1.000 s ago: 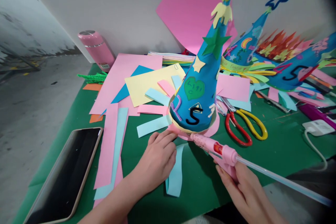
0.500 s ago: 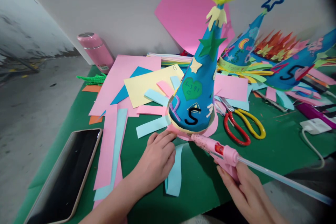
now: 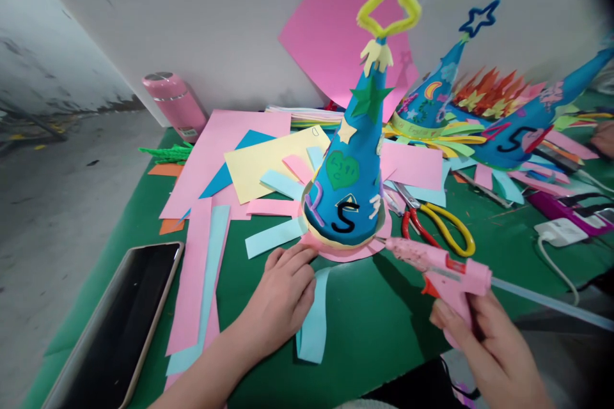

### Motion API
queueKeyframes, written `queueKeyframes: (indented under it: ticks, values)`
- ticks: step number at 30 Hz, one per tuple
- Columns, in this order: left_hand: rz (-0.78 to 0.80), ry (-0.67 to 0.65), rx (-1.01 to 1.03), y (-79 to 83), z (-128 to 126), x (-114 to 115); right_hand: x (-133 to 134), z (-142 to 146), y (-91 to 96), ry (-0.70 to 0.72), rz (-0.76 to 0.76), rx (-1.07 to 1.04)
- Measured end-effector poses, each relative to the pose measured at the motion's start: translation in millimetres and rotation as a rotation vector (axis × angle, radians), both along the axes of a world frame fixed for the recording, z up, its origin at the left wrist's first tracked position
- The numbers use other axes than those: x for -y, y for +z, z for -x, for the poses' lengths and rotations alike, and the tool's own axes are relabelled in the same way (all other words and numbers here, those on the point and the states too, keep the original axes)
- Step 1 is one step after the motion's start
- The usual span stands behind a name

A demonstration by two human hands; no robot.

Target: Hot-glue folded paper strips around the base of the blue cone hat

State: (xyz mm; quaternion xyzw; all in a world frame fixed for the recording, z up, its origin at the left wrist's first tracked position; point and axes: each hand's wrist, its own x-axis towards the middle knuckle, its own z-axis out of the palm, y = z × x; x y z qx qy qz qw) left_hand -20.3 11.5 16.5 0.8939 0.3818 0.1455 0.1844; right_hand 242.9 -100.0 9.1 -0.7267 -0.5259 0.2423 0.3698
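Observation:
A tall blue paper cone hat [image 3: 352,172] stands on the green table [image 3: 384,326], topped by a yellow pipe-cleaner squiggle and ringed by pink and light blue paper strips. My left hand [image 3: 283,297] rests flat, fingers pressed on the pink brim at the hat's front left, partly over a light blue strip [image 3: 311,326]. My right hand [image 3: 484,351] grips a pink hot glue gun [image 3: 441,268]. Its nozzle points left and sits just off the hat's right brim edge. A clear glue stick juts out the gun's back.
A phone [image 3: 125,319] lies face up at the near left. Red and yellow scissors [image 3: 439,230] lie right of the hat. More decorated blue hats [image 3: 508,134], coloured paper sheets [image 3: 268,160], a pink bottle [image 3: 177,99] and a white power adapter [image 3: 559,230] sit further back.
My right hand has drawn the glue gun rightward, from the front of the brim to its right edge, turning it more level. The left hand has stayed put. The view has tilted up slightly.

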Motion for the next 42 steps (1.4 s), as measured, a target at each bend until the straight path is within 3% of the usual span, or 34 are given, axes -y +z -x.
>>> queueKeyframes:
  ticks: [3, 6, 12, 17, 22, 26, 28, 31, 33, 37, 42]
  values:
    - [-0.006, 0.004, 0.006, -1.0, -0.1, -0.3, -19.7, -24.9, 11.0, -0.165, 0.03, -0.145]
    - [-0.013, 0.006, 0.008, -0.6, -0.4, -0.2, -51.1, -54.9, 22.8, -0.261, 0.059, -0.163]
    - [-0.045, 0.01, 0.045, 2.5, 0.4, 0.2, -101.7, -89.6, 23.9, -0.146, 0.125, -0.036]
    - [-0.018, 0.007, 0.071, 3.8, 2.3, 0.7, -111.3, -95.6, 16.6, -0.144, 0.186, 0.069]
    - [0.007, 0.016, 0.128, 3.9, 2.9, 0.8, -107.8, -97.1, 20.2, -0.211, 0.091, 0.269]
    - [0.062, 0.054, 0.234, 8.8, 3.5, 2.5, -94.2, -67.1, 28.9, -0.293, -0.205, 0.409]
    - [0.145, 0.092, 0.311, 14.4, 2.6, 4.4, -83.4, -36.5, 31.3, -0.171, -0.324, 0.309]
    - [0.346, 0.148, 0.416, 25.8, -1.0, 7.4, -68.9, 16.4, 30.2, 0.188, -0.181, -0.022]
    - [0.482, 0.182, 0.445, 33.3, -4.0, 8.6, -63.1, 46.2, 27.4, 0.355, -0.101, -0.186]
    - [0.698, 0.232, 0.483, 40.4, -7.0, 7.7, -59.0, 79.7, 23.4, 0.433, -0.067, -0.458]
    - [0.868, 0.235, 0.553, 34.7, -5.9, 5.0, -57.2, 95.3, 20.2, 0.397, 0.018, -0.698]
